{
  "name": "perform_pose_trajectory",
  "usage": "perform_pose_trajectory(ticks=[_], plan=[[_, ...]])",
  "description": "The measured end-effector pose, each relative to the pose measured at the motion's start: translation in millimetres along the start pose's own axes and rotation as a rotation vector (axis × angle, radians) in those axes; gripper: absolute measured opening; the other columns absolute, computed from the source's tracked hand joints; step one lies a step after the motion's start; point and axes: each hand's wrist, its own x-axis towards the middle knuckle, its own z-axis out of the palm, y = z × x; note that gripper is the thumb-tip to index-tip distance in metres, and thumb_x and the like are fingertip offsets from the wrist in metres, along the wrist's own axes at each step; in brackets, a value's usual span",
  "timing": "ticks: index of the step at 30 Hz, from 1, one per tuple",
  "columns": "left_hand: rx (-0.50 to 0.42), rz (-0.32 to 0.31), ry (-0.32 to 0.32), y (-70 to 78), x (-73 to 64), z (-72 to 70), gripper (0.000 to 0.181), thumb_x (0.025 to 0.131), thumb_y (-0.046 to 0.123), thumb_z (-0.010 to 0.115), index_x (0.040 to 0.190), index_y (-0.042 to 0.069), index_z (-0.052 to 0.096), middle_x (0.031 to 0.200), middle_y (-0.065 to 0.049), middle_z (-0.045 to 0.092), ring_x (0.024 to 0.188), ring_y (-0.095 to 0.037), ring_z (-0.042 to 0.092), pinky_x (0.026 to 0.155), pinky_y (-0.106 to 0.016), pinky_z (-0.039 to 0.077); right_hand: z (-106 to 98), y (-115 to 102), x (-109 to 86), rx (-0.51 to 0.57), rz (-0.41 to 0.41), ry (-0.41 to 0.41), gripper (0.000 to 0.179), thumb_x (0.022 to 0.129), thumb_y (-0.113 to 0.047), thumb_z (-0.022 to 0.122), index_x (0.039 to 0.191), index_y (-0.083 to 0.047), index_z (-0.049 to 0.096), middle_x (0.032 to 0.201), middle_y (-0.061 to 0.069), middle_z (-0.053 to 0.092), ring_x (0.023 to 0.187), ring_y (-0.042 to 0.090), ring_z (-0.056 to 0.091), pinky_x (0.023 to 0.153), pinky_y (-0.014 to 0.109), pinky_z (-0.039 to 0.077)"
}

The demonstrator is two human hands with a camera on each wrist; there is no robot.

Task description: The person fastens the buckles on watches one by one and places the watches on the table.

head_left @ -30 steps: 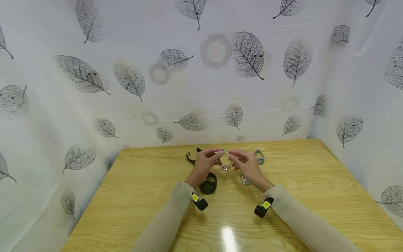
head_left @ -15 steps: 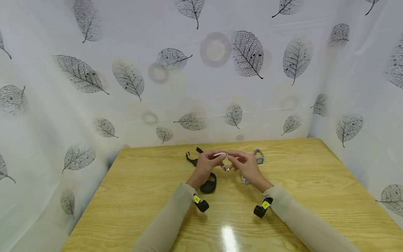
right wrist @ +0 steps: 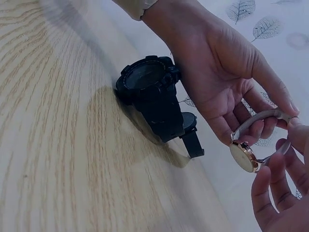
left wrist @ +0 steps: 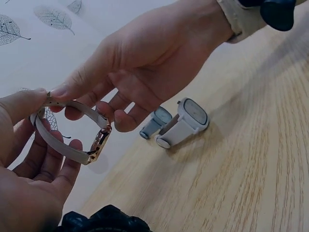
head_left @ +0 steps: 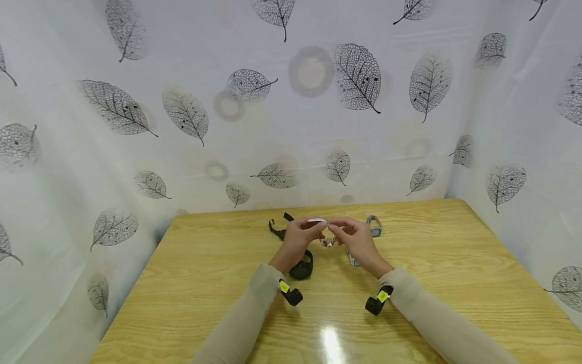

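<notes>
A small wristwatch [head_left: 328, 242] with a rose-gold case and a pale strap hangs between both hands above the table. Its strap is looped round with the ends together at the top, and the case is lowest. My left hand [head_left: 297, 237] pinches the strap ends between thumb and fingers. From the other side my right hand [head_left: 358, 238] pinches the strap at the same spot. The left wrist view shows the two thumbs meeting at the buckle area, with the watch strap [left wrist: 60, 144] curving below. In the right wrist view the pale dial [right wrist: 243, 157] faces the camera.
A chunky black watch [head_left: 301, 268] stands near my left wrist, and a second black watch [head_left: 276, 233] lies farther back. Beside my right hand are a white watch [head_left: 354, 261] and a grey-blue watch [head_left: 375, 230]. The wooden table [head_left: 204, 283] meets a leaf-patterned curtain [head_left: 204, 167].
Over the last second the watch has shifted slightly right and turned a little, and the pale strap end now points left over my left fingers. Both hands keep their pinch.
</notes>
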Motion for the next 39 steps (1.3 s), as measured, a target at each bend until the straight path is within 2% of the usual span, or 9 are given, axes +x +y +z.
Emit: perform_pose_trajectory(ticks=[5,11,16,20,24,27,30,35,39], plan=[[0.009,0.013,-0.022,-0.3,-0.5,0.0,0.028,0.097,0.02,0.075,0.116,0.0,0.074,0.109,-0.011,0.074,0.108,-0.045,0.064,0.086,-0.039,0.061,1.0,1.4,0.9,-0.006,-0.004,0.006,0.025,0.101,-0.024,0.07,0.118,-0.007,0.075,0.105,0.034,0.066,0.073,0.037,0.062,0.064,0.044,0.057],[0.028,0.027,-0.001,-2.1,1.8,0.4,0.027,0.096,0.021,0.076,0.114,0.001,0.076,0.108,-0.012,0.074,0.099,-0.031,0.069,0.086,-0.042,0.061,-2.4,2.6,0.7,-0.015,0.006,-0.012,0.027,0.102,-0.027,0.068,0.121,-0.01,0.074,0.104,0.029,0.067,0.075,0.038,0.062,0.064,0.042,0.057],[0.094,0.033,0.061,-1.4,6.2,3.1,0.031,0.091,0.03,0.081,0.111,0.006,0.078,0.104,-0.012,0.076,0.095,-0.04,0.07,0.08,-0.045,0.062,-10.8,-2.2,5.7,-0.058,0.009,-0.035,0.032,0.104,-0.028,0.064,0.13,-0.01,0.069,0.104,0.019,0.07,0.083,0.043,0.064,0.069,0.044,0.06],[0.186,0.032,0.129,0.9,10.3,5.9,0.032,0.086,0.036,0.085,0.105,0.01,0.08,0.094,-0.009,0.077,0.076,-0.029,0.071,0.067,-0.039,0.063,-18.3,-14.0,15.1,-0.152,-0.029,-0.032,0.031,0.104,-0.031,0.064,0.13,-0.014,0.07,0.11,0.009,0.071,0.078,0.035,0.066,0.065,0.043,0.059],[0.245,0.049,0.156,4.2,12.8,8.7,0.029,0.085,0.036,0.086,0.1,0.011,0.081,0.089,-0.008,0.076,0.068,-0.019,0.068,0.061,-0.034,0.061,-21.9,-29.9,23.8,-0.3,-0.073,-0.068,0.029,0.103,-0.036,0.065,0.128,-0.023,0.072,0.105,0.004,0.07,0.072,0.032,0.063,0.054,0.034,0.05],[0.26,0.052,0.163,6.5,13.2,10.4,0.027,0.086,0.034,0.086,0.096,0.01,0.081,0.087,-0.007,0.075,0.068,-0.021,0.067,0.059,-0.035,0.059,-22.7,-38.5,28.9,-0.377,-0.123,-0.123,0.031,0.103,-0.035,0.066,0.13,-0.02,0.072,0.108,0.004,0.068,0.073,0.026,0.061,0.056,0.031,0.048],[0.279,0.052,0.17,8.3,12.9,12.1,0.025,0.088,0.033,0.085,0.093,0.009,0.08,0.087,-0.006,0.075,0.07,-0.027,0.067,0.059,-0.036,0.058,-22.8,-44.1,32.5,-0.414,-0.157,-0.174,0.032,0.102,-0.033,0.067,0.13,-0.018,0.072,0.115,0.002,0.063,0.078,0.019,0.061,0.062,0.034,0.051],[0.332,0.052,0.207,9.6,13.3,15.3,0.021,0.091,0.031,0.082,0.092,0.01,0.081,0.087,-0.004,0.075,0.077,-0.031,0.069,0.06,-0.031,0.057,-20.2,-50.4,36.7,-0.429,-0.168,-0.253,0.031,0.101,-0.031,0.068,0.129,-0.019,0.073,0.114,0.004,0.059,0.08,0.019,0.059,0.064,0.036,0.053],[0.347,0.05,0.221,10.5,13.2,18.2,0.02,0.09,0.029,0.082,0.091,0.009,0.081,0.085,-0.004,0.075,0.077,-0.032,0.069,0.061,-0.032,0.058,-16.8,-52.3,39.6,-0.435,-0.184,-0.272,0.029,0.1,-0.028,0.071,0.126,-0.016,0.074,0.108,0.004,0.057,0.077,0.02,0.056,0.063,0.035,0.05]])
